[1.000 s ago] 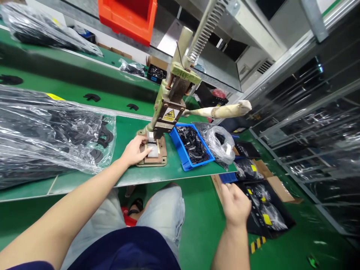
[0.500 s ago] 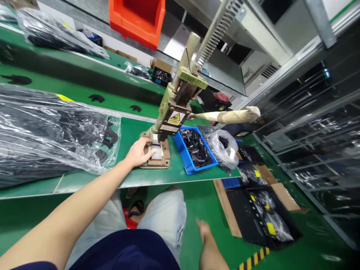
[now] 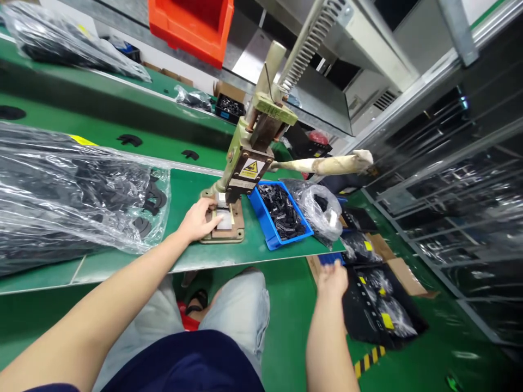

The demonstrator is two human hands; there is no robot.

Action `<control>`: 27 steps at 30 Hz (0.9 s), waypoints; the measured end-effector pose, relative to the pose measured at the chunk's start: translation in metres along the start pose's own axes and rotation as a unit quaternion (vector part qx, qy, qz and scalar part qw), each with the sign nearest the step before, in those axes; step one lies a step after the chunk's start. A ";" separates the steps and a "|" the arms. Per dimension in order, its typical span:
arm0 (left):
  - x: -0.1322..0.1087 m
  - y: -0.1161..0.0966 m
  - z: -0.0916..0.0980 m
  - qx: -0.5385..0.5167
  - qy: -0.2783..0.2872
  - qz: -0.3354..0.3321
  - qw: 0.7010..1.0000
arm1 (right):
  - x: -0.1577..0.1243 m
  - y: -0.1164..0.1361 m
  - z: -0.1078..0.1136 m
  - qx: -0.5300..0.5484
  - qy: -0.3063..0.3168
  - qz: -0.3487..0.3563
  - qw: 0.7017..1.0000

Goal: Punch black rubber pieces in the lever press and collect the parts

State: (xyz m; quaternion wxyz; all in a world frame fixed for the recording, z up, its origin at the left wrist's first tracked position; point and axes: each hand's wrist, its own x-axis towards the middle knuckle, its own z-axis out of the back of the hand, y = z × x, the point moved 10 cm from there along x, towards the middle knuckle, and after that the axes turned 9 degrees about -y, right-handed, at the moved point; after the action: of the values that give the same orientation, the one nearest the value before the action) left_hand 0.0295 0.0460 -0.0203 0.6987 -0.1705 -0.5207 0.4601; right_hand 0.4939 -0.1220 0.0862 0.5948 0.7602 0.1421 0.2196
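My left hand (image 3: pixel 199 219) rests at the base of a green hand press (image 3: pixel 249 149). Its thumb and fingertips close in around a small dark slot in the pale fixture (image 3: pixel 224 220) under the ram; what they pinch there is too small to make out. My right hand (image 3: pixel 333 280) is off the front edge of the bench, apart from the press and smeared by motion, with its fingers unclear. The press's wrapped lever (image 3: pixel 335 164) sticks out to the right. Beside the press base sits a blue bin (image 3: pixel 269 226) full of small black parts.
A clear plastic bag (image 3: pixel 81 190) of black curved pieces covers the bench's left side. Right of the bin lies another plastic bag (image 3: pixel 322 209). An orange bin (image 3: pixel 190 27) hangs above. On the floor at right stands an open box with bagged parts (image 3: pixel 384 305).
My right hand has risen from low beside my leg to near the bench's front edge. My left hand has stayed at the press fixture. The whole view has shifted slightly.
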 end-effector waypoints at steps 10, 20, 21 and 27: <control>0.000 0.000 0.000 0.008 0.001 -0.001 1.000 | -0.117 0.211 -0.221 0.139 0.355 0.357 0.853; 0.001 -0.006 0.003 0.012 -0.009 -0.004 1.000 | -0.143 0.160 -0.186 0.204 0.295 0.389 0.848; 0.001 -0.006 0.003 0.013 -0.009 -0.005 1.000 | -0.149 0.150 -0.179 0.190 0.288 0.410 0.844; 0.001 -0.002 0.002 0.010 -0.011 -0.009 1.000 | -0.171 0.094 -0.143 0.098 0.253 0.462 0.844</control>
State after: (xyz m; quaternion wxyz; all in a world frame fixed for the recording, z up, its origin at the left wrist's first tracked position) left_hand 0.0285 0.0447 -0.0172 0.6989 -0.1533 -0.5251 0.4608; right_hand 0.2704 -0.1073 0.1771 0.2896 0.7102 -0.0591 0.6389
